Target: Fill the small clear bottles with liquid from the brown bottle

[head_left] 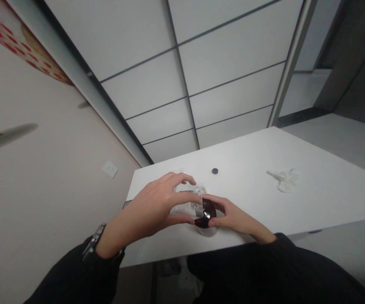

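My left hand (157,207) curls around a clear plastic piece (187,202) just above the near left part of the white table (312,198). My right hand (233,217) meets it from the right, its fingers pinching a round, dark red, glossy object (205,213). The clear piece and the dark object touch between my two hands. What exactly the clear piece is cannot be told. A watch sits on my left wrist, and both arms wear black sleeves.
A small black round cap (214,171) lies farther back on the table. A crumpled clear wrapper (284,179) lies to the right. A beige wall with a socket (110,169) stands at the left, beside the table's edge.
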### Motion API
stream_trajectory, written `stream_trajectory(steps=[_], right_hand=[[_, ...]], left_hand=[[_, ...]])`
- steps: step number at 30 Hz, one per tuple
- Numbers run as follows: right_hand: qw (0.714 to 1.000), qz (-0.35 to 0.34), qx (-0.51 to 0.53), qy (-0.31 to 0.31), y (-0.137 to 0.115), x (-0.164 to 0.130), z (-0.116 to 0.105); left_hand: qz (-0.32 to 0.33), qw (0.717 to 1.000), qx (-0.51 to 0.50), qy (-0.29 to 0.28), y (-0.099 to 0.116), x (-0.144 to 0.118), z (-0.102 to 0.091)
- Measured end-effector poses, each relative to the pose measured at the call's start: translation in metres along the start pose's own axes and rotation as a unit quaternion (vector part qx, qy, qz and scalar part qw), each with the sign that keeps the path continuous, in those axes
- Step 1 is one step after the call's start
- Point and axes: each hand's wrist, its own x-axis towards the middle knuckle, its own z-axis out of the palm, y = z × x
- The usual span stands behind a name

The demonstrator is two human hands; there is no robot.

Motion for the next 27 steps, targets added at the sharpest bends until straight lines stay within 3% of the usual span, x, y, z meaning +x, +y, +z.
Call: stream_trajectory(steps=[19, 27], right_hand=[[1.0, 0.0, -0.011, -0.006, -0.014, 0.0, 0.003], [1.0, 0.007, -0.017, -0.001, -0.012, 0.0, 0.002]], left_hand=[[0.043, 0.996, -0.075, -0.007, -0.001, 0.013, 0.001], [0.015, 0.995, -0.097, -0.03, -0.004, 0.012, 0.005]])
